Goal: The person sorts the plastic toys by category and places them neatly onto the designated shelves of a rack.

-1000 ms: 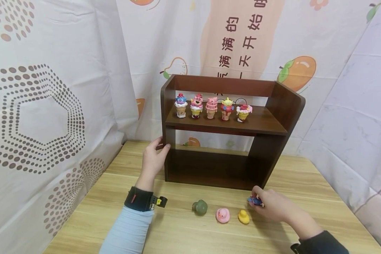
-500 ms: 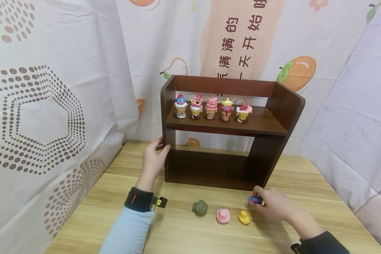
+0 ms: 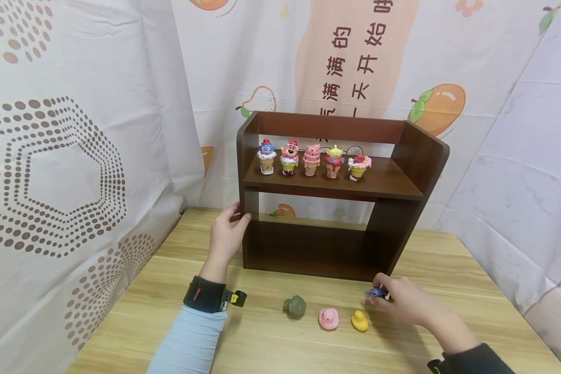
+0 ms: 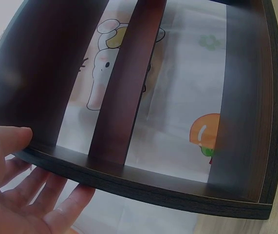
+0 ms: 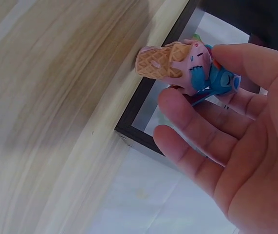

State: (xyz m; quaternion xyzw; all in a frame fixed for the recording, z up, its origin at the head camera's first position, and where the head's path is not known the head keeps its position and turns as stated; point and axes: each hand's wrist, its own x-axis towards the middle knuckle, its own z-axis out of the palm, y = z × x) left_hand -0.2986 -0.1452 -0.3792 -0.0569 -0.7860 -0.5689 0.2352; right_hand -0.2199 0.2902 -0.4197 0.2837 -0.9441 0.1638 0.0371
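Note:
My left hand (image 3: 226, 228) grips the left side panel of a dark brown two-tier shelf (image 3: 336, 189). In the left wrist view the thumb (image 4: 17, 137) lies on the inner side, and the other fingers are on the outside. At the shelf's front right corner, my right hand (image 3: 404, 298) pinches an ice-cream-cone figurine (image 5: 177, 63) between thumb and fingers. It has a waffle cone, pink ice cream and a blue character on top. In the right wrist view its cone base points toward the wooden table (image 5: 56, 97).
Several ice-cream-cone figurines (image 3: 311, 160) stand in a row on the upper tier, from its left end past the middle. In front of the shelf lie a dark green toy (image 3: 295, 307), a pink duck (image 3: 328, 318) and a yellow duck (image 3: 359, 321). Behind hangs a printed curtain (image 3: 271, 52).
The figurine has shifted very slightly in the right hand's fingers. Both hands, the shelf and the toys on the table stay in place.

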